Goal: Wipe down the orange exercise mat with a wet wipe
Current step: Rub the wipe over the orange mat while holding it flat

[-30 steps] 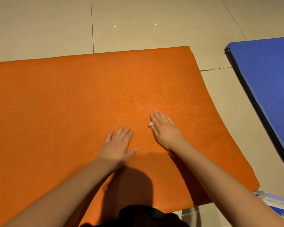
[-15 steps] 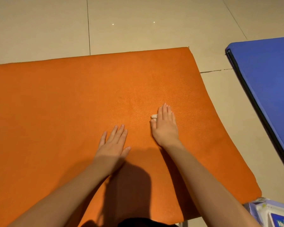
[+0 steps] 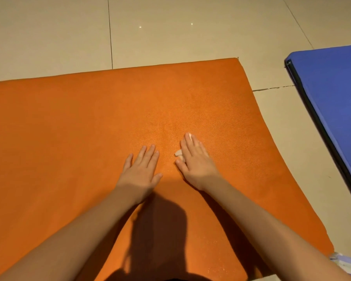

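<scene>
No words, numbers or signs can be read here. Only a small corner of a packet (image 3: 346,263) shows at the bottom right edge, and no letters on it can be made out.

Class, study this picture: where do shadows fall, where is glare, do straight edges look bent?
Head view: a shadow lies on the orange mat at the bottom; two glints shine on the floor tiles; the mat's right edge looks bowed, probably lens distortion.
</scene>
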Motion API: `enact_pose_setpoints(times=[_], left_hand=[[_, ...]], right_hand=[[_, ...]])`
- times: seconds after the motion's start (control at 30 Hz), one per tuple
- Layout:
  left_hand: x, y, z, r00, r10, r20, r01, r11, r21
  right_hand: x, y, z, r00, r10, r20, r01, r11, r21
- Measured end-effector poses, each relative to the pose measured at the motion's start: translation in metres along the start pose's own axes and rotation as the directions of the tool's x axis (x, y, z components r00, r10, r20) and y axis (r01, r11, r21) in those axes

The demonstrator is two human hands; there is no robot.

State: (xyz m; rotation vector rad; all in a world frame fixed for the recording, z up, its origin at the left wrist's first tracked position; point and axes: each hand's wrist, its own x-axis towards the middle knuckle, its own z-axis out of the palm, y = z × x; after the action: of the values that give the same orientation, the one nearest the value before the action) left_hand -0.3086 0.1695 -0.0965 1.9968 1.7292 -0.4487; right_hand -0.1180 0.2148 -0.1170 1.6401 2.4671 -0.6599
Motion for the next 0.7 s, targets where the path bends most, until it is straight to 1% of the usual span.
enact_pose_setpoints(times=[0.03,0.07,0.1,0.17,0.2,0.23,0.27,0.3,0.33,0.4,0.43,0.47,0.5,0.53,0.6,0.63,0.67,0.7], left_hand=[[0.000,0.000,0.000,1.000,0.005,0.001,-0.005,1.000,0.006],[0.000,-0.001,0.000,1.000,0.013,0.007,-0.014,1.000,0.009],[0.000,-0.004,-0.001,0.999,0.028,0.017,-0.029,0.999,0.018],[-0.001,-0.011,-0.004,0.997,0.067,0.039,-0.069,0.996,0.049],[-0.002,-0.014,-0.005,0.996,0.081,0.049,-0.084,0.995,0.062],[-0.003,-0.015,-0.005,0.995,0.087,0.053,-0.090,0.994,0.064],[-0.004,-0.016,-0.004,0.995,0.089,0.051,-0.092,0.994,0.063],[-0.004,-0.015,-0.003,0.995,0.089,0.042,-0.092,0.994,0.059],[-0.005,-0.013,-0.002,0.996,0.085,0.036,-0.086,0.995,0.052],[-0.003,-0.012,-0.002,0.996,0.086,0.039,-0.087,0.995,0.042],[-0.001,-0.014,-0.003,0.995,0.096,0.042,-0.097,0.995,0.030],[0.002,-0.017,-0.006,0.994,0.109,0.034,-0.109,0.994,0.011],[0.007,-0.019,-0.010,0.993,0.116,0.014,-0.116,0.993,-0.008],[0.013,-0.022,-0.012,0.994,0.107,-0.013,-0.108,0.994,-0.026],[0.025,-0.024,-0.014,0.997,0.047,-0.068,-0.052,0.996,-0.079],[0.030,-0.025,-0.013,0.997,0.017,-0.076,-0.024,0.995,-0.100],[0.033,-0.025,-0.011,0.997,0.003,-0.074,-0.010,0.996,-0.092],[0.034,-0.027,-0.009,0.997,0.006,-0.074,-0.011,0.998,-0.058]], right_hand=[[-0.003,0.007,-0.002,0.997,-0.070,0.019,0.071,0.997,-0.043],[-0.003,0.017,-0.005,0.996,-0.090,0.024,0.092,0.992,-0.090],[0.001,0.026,-0.010,0.998,-0.061,0.019,0.063,0.990,-0.127],[0.010,0.037,-0.016,0.994,0.105,-0.028,-0.109,0.982,-0.155],[0.014,0.036,-0.015,0.981,0.187,-0.057,-0.193,0.972,-0.133],[0.016,0.029,-0.013,0.967,0.241,-0.077,-0.247,0.966,-0.081],[0.015,0.019,-0.010,0.963,0.256,-0.078,-0.258,0.966,-0.017],[0.011,0.009,-0.005,0.973,0.222,-0.062,-0.220,0.975,0.032],[0.003,0.001,-0.001,0.989,0.145,-0.041,-0.143,0.988,0.051],[-0.010,0.000,0.002,1.000,-0.023,-0.006,0.023,1.000,0.002],[-0.009,0.009,-0.001,0.998,-0.062,0.000,0.062,0.997,-0.037],[-0.004,0.018,-0.004,0.998,-0.056,-0.004,0.055,0.996,-0.063],[0.003,0.025,-0.008,1.000,0.002,-0.010,-0.002,0.998,-0.061],[0.012,0.031,-0.011,0.995,0.097,-0.027,-0.098,0.995,-0.032],[0.025,0.030,-0.014,0.959,0.275,-0.073,-0.272,0.961,0.048],[0.028,0.022,-0.013,0.945,0.314,-0.087,-0.308,0.949,0.070],[0.028,0.012,-0.011,0.948,0.306,-0.086,-0.299,0.951,0.081],[0.026,0.003,-0.006,0.966,0.248,-0.066,-0.243,0.967,0.081]])
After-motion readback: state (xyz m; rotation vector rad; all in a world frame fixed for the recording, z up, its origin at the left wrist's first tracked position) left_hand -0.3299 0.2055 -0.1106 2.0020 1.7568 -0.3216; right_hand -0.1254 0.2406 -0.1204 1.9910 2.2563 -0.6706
